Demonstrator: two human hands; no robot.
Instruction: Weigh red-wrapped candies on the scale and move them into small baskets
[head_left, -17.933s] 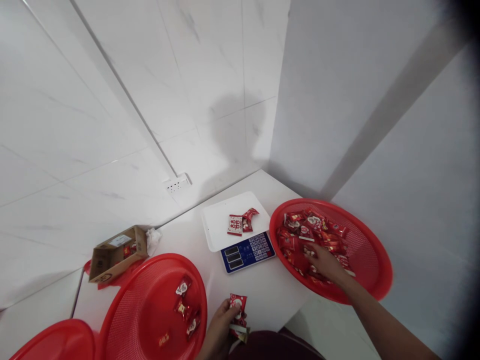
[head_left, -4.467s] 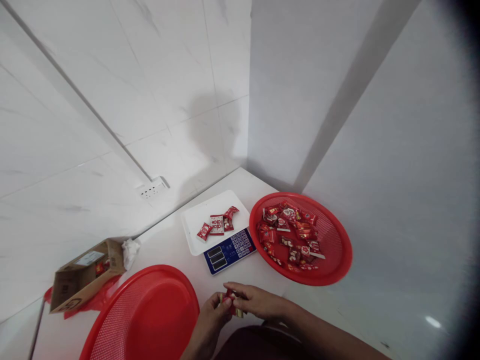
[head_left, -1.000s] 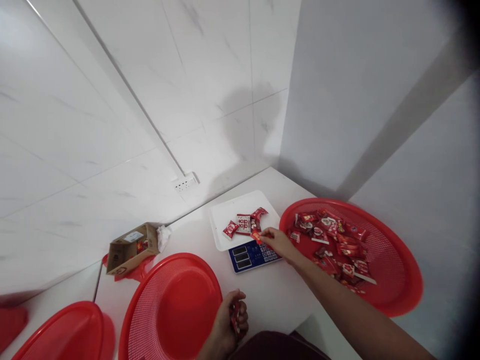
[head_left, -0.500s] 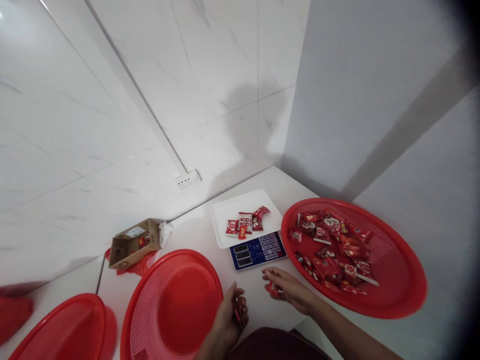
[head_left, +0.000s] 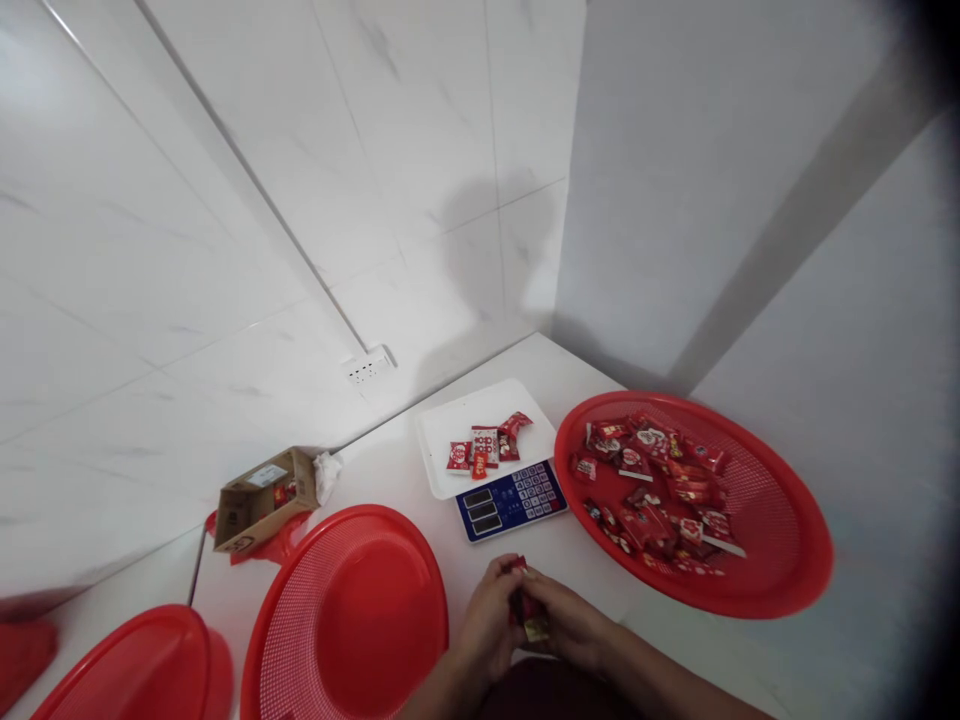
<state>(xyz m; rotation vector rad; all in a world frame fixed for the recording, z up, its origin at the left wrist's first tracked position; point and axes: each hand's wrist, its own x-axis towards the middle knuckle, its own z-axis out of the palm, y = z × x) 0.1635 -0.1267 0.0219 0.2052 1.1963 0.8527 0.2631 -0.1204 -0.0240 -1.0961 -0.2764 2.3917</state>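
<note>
My left hand (head_left: 489, 615) and my right hand (head_left: 564, 612) meet in front of my body, both closed around small red wrapped sweets (head_left: 534, 618). A gold-coloured patch shows at the lower end of the bundle; how many pieces there are cannot be made out. Just beyond my hands lies a blue digital scale (head_left: 510, 512) with a white tray (head_left: 442, 420) on top. Several red sweet packets (head_left: 486, 446) rest on that tray. To the right, a red mesh basket (head_left: 780, 510) holds many more red packets (head_left: 652, 525).
A red basket (head_left: 337, 525) stands left of my hands, with another red basket (head_left: 187, 640) further left. Behind them a cardboard box (head_left: 247, 510) sits on red plastic beside crumpled white paper (head_left: 327, 475). The wall carries a socket (head_left: 369, 366).
My hands were apart, each with red packets. Now they have come together, the right one moving left and down. The view has shifted slightly.
</note>
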